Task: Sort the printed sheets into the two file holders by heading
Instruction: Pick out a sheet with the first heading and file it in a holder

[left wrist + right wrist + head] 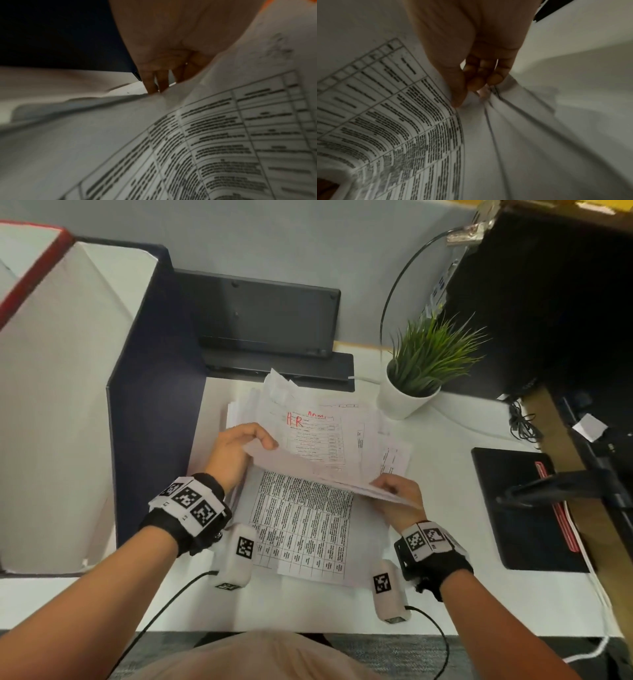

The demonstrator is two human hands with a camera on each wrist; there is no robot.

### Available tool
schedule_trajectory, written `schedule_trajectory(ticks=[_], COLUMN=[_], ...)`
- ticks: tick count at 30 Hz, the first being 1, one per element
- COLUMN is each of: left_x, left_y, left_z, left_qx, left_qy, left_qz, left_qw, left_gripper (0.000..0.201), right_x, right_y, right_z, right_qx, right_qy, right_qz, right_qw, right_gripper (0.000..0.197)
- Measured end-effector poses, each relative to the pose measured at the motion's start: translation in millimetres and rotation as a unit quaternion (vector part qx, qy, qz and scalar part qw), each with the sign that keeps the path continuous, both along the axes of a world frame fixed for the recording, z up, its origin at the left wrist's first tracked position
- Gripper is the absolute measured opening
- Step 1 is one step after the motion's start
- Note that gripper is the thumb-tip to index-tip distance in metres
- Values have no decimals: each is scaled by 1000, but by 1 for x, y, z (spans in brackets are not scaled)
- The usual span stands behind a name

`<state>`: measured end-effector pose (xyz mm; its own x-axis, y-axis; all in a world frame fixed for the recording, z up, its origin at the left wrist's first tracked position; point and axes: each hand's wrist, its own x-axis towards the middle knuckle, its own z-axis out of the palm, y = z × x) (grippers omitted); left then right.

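My left hand (258,441) and right hand (390,487) hold a bundle of printed sheets (318,440) raised off the desk; its top sheet bears a red handwritten "HR". My left hand grips the bundle's left edge, thumb on top. The right hand pinches the near right corner. Flat on the desk underneath lies a sheet with a dense printed table (301,529). The left wrist view shows my fingers (152,82) behind a table sheet (223,135). In the right wrist view, thumb and fingertips (476,82) pinch the paper (505,135). A navy file holder (150,364) stands at the left, a red-edged one (30,275) beyond it.
A black keyboard (267,316) leans against the back wall. A potted plant (411,385) stands right of the papers. A black pad (513,508) lies at the right, with a black arm (582,484) over it. More loose sheets (394,453) lie under the bundle.
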<state>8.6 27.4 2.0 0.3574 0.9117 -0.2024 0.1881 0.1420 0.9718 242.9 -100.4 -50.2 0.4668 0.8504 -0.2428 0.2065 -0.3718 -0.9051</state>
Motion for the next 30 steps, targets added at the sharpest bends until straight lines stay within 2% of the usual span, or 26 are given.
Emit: schedule_trajectory(ticks=[1, 3, 5, 6, 8, 10, 11, 12, 14, 15, 16, 17, 19, 23, 27, 30], left_x=[0, 0, -2, -3, -2, 1, 2, 2, 2, 2, 1, 1, -1, -2, 3, 4], left_y=[4, 13, 20, 23, 25, 25, 24, 24, 22, 22, 21, 21, 20, 16, 19, 23], left_z=[-2, -7, -11, -13, -14, -15, -15, -16, -16, -17, -17, -17, -16, -16, -18, -19], left_qx=[-2, 18, 15, 6, -2, 41, 65, 76, 69, 68, 73, 80, 88, 122, 117, 126], left_qy=[36, 161, 262, 286, 292, 315, 325, 326, 313, 312, 320, 329, 337, 354, 335, 317], left_qz=[41, 106, 102, 88, 79, 80, 76, 72, 62, 52, 41, 33, 30, 26, 40, 29], left_qw=[999, 981, 960, 954, 953, 945, 940, 939, 945, 946, 944, 940, 937, 927, 934, 940], left_gripper=[30, 21, 13, 22, 27, 15, 10, 10, 16, 19, 19, 17, 10, 15, 11, 18], right_x=[-2, -5, -7, -8, -10, -13, -14, -14, -14, -13, -12, -11, -12, -13, -14, -17], right_y=[-2, -5, -5, -5, -6, -7, -6, -5, 1, 3, 5, 5, 5, 3, 2, 0], right_z=[-2, -5, -9, -10, -12, -14, -14, -14, -14, -15, -14, -14, -12, -12, -14, -11], right_qx=[16, 45, 63, 71, 82, 80, 76, 67, 33, 19, 6, 0, 13, 34, 3, 0], right_qy=[11, 55, 47, 32, -15, -47, -16, 56, 249, 310, 331, 328, 277, 191, 243, 219], right_qz=[-3, -24, -45, -52, -53, -50, -59, -84, -156, -180, -190, -190, -173, -138, -168, -158], right_qw=[1000, 997, 996, 996, 995, 994, 995, 993, 955, 934, 924, 925, 945, 971, 955, 963], right_gripper=[30, 36, 37, 34, 25, 28, 31, 32, 34, 35, 35, 36, 40, 39, 36, 34])
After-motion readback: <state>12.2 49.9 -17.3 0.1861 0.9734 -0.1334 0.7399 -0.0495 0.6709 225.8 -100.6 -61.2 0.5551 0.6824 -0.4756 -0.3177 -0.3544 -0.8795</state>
